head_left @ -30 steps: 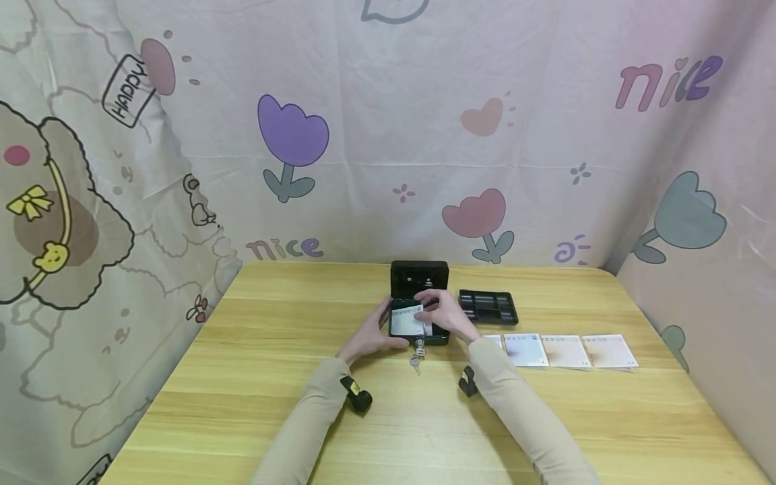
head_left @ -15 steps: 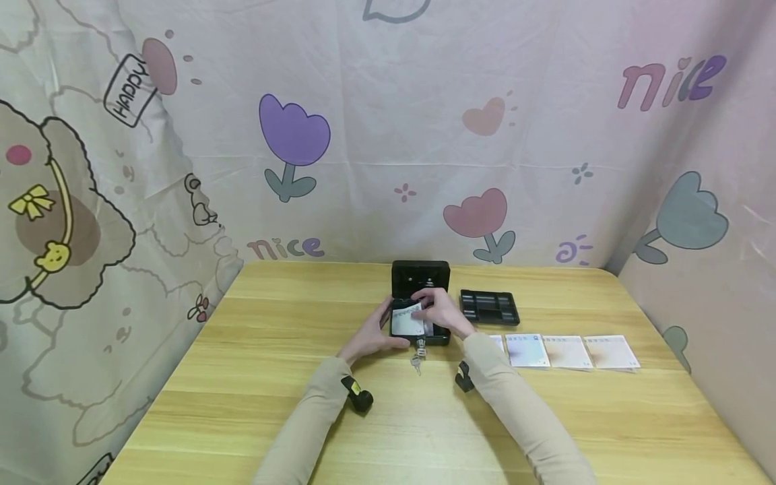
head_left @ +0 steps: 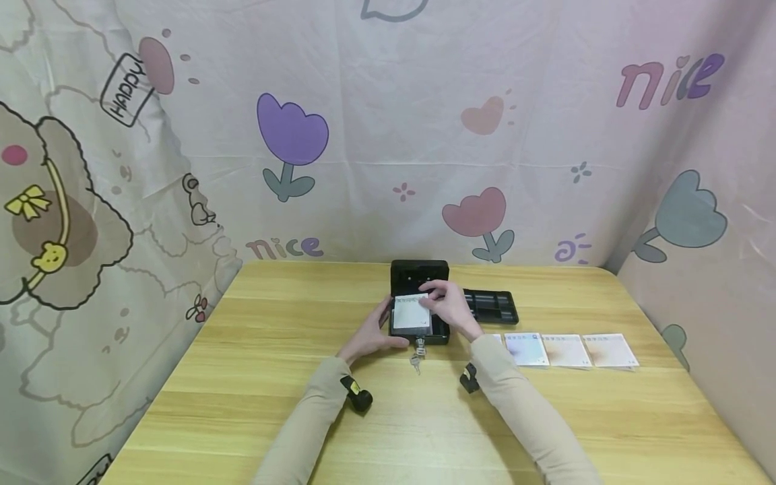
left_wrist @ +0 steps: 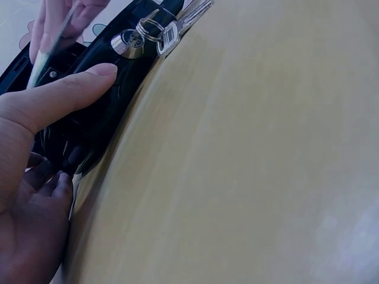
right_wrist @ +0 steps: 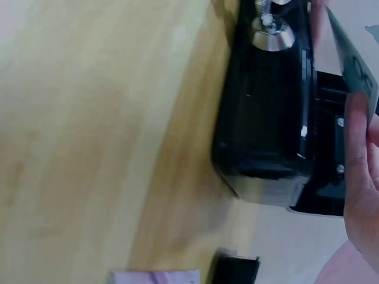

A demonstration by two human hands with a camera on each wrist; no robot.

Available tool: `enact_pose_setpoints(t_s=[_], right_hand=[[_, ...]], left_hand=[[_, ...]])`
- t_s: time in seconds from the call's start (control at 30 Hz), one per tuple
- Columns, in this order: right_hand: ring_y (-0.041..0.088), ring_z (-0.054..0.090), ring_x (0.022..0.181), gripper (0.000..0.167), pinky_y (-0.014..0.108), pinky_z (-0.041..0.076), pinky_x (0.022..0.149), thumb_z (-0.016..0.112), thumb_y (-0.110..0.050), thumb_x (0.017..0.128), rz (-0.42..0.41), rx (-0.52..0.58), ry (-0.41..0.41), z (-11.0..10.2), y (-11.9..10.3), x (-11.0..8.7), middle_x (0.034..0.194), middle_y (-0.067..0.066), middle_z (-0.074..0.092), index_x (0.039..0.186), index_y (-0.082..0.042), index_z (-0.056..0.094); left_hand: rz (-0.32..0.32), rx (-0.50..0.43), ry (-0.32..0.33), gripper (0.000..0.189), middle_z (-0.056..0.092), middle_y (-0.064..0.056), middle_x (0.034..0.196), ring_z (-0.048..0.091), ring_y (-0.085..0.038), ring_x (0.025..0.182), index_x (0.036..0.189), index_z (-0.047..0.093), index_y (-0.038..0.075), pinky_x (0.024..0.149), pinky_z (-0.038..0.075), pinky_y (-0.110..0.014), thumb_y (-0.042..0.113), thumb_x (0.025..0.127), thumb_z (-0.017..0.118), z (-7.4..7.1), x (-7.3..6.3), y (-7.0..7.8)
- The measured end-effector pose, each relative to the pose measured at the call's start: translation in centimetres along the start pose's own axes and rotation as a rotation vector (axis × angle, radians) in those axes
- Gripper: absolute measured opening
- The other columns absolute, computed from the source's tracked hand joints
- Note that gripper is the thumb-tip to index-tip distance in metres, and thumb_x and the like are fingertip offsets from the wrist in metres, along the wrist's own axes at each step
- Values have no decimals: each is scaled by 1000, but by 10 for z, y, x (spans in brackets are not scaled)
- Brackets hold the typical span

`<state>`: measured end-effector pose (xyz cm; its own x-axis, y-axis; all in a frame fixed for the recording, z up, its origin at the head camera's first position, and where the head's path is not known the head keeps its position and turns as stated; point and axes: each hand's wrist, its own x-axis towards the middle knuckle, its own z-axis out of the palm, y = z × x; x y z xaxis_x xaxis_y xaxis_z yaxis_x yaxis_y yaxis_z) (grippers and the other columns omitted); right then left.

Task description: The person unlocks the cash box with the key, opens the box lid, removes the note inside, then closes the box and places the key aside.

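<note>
A small black cash box point(head_left: 438, 340) stands with its lid raised at the table's back middle. My left hand point(head_left: 368, 337) holds its left end, thumb on the front wall near the lock point(left_wrist: 128, 44), fingers round the side. My right hand point(head_left: 451, 308) pinches a pale banknote point(head_left: 411, 314) by its right edge above the box. The right wrist view shows this banknote point(right_wrist: 355, 68) as greenish and tilted over the opening. It hides most of the box's inside. A key ring with keys point(head_left: 415, 362) hangs from the front lock.
A black compartment tray point(head_left: 496, 308) lies to the right of the box, partly behind my right hand. Several stacks of notes are in a row at right, among them a bluish stack point(head_left: 526, 349) and a brownish stack point(head_left: 609, 351). A patterned cloth point(head_left: 364, 135) hangs behind the table.
My right hand has moved slightly up and right, raising the banknote from inside the box to above it. The left hand stays at the box's side.
</note>
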<state>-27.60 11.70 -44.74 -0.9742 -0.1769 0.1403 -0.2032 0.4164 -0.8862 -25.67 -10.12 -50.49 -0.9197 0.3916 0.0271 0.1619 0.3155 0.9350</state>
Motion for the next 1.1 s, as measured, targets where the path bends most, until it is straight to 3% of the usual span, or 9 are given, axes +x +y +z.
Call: enact_pose_setpoints(t_s=[0.17, 0.5, 0.63, 0.73, 0.87, 0.97, 1.1], right_hand=[[16, 70, 74, 28, 27, 60, 68, 73, -7, 89, -26, 22, 39, -11, -8, -5, 82, 13, 71, 117, -3, 72], [31, 76, 90, 31, 39, 66, 77, 70, -6, 91, -41, 66, -12, -23, -11, -22, 82, 15, 66, 122, 0, 69], [21, 74, 80, 29, 38, 65, 73, 70, -3, 91, -42, 83, -25, -28, -7, -31, 78, 8, 60, 119, 2, 70], [12, 65, 70, 27, 29, 62, 66, 70, -2, 90, -42, 90, -21, -32, -4, -38, 74, 1, 58, 116, 3, 71], [12, 59, 64, 26, 22, 54, 59, 70, -3, 89, -44, 71, -21, -39, 1, -49, 71, -3, 61, 113, 6, 70], [11, 60, 64, 26, 22, 53, 58, 71, -4, 88, -25, 60, -32, -47, 5, -59, 72, 0, 65, 112, 6, 70], [10, 62, 65, 24, 21, 53, 57, 74, -4, 86, 18, 70, -42, -57, 11, -74, 78, 13, 71, 108, 4, 72]], left_hand=[[-5, 14, 8, 119, 9, -18, 170, 19, -38, 156, 161, 10, 2, 129, 20, -49, 19, 75, 89, 1, 0, 0], [13, 4, 2, 122, 11, -20, 169, 19, -38, 156, 161, 9, 1, 129, 19, -49, 16, 71, 90, 0, 2, -2], [18, -7, -3, 121, 9, -19, 170, 18, -39, 156, 161, 9, 2, 129, 19, -50, 14, 72, 90, 0, 2, -3], [10, 1, -8, 121, 8, -17, 170, 18, -37, 156, 162, 8, 4, 129, 19, -47, 15, 73, 89, -1, 2, -2], [4, 22, -10, 122, 7, -16, 171, 18, -36, 156, 162, 7, 4, 130, 19, -45, 17, 73, 90, -1, 1, -1], [6, 32, -13, 123, 6, -16, 170, 18, -37, 156, 162, 6, 4, 129, 19, -47, 17, 73, 90, -1, 1, -2], [12, 29, -21, 123, 5, -18, 170, 17, -39, 156, 162, 5, 3, 129, 19, -50, 17, 73, 89, -1, 0, -2]])
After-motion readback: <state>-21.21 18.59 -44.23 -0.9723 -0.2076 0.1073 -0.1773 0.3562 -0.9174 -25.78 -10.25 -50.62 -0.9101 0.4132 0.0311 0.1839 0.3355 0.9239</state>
